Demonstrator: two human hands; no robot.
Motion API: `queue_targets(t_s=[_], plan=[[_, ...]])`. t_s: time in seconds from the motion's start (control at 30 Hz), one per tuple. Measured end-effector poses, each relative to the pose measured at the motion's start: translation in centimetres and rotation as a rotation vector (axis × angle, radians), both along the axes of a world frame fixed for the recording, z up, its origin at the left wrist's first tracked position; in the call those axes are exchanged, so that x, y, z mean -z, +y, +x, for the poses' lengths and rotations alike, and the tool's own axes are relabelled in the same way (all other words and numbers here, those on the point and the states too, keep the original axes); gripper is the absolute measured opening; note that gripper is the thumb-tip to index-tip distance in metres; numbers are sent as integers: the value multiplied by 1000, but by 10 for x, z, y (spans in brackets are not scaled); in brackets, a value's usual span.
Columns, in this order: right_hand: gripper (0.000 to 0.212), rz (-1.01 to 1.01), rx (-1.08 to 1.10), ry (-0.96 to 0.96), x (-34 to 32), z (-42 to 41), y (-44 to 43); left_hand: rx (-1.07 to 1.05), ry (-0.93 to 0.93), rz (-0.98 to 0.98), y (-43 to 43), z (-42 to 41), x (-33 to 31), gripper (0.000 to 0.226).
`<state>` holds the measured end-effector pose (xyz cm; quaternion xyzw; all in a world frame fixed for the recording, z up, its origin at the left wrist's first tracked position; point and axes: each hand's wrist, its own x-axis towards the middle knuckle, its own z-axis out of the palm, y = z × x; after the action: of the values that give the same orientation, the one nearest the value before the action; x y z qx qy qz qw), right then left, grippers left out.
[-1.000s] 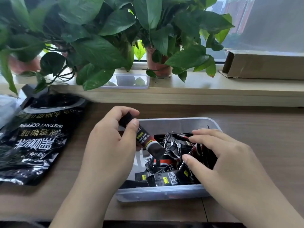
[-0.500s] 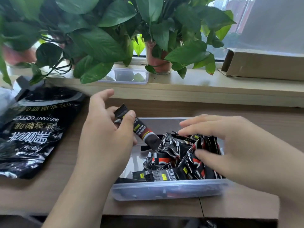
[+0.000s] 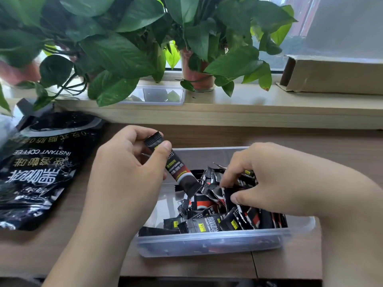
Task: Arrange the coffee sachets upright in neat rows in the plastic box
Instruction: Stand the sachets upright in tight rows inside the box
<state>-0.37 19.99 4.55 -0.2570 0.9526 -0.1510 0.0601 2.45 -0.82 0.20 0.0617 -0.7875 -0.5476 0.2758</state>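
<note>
At the left edge of the wooden table [image 3: 342, 154] lies a black coffee bag [image 3: 41, 172]; the plastic box [image 3: 207, 243] stands at the front edge. The right hand [image 3: 269, 179] grips jumbled coffee sachets [image 3: 207, 222] in the right half of the box. The left hand [image 3: 124, 179] pinches one tilted sachet [image 3: 180, 172] over them.

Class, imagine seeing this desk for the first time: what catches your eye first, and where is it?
First, the left hand pinching one black sachet, tilted over the clear plastic box at centre. Next, the right hand gripping the jumbled sachets piled in the box's right half. Then the black instant coffee bag lying at the left, below leafy plants on the sill.
</note>
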Motion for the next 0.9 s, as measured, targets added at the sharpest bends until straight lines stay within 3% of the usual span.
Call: queue_targets(t_s=[0.1, 0.23, 0.43, 0.57, 0.77, 0.9], plan=[[6, -36, 19, 0, 0, 1, 1, -5, 2, -17, 0, 1, 0, 6], [6, -155, 33, 61, -5, 1, 14, -14, -3, -25, 1, 3, -1, 7], [14, -778, 183, 216, -9, 1, 17, -9, 8, -22, 2, 8, -9, 9], [11, -1009, 269, 347, -9, 6, 2, 1, 29, -27, 5, 12, -12, 8], [14, -764, 243, 654, 3, 14, -38, 22, 35, -50, 15, 15, -13, 8], [12, -709, 140, 578, 16, 13, -56, 53, 17, -16, 15, 14, -12, 8]])
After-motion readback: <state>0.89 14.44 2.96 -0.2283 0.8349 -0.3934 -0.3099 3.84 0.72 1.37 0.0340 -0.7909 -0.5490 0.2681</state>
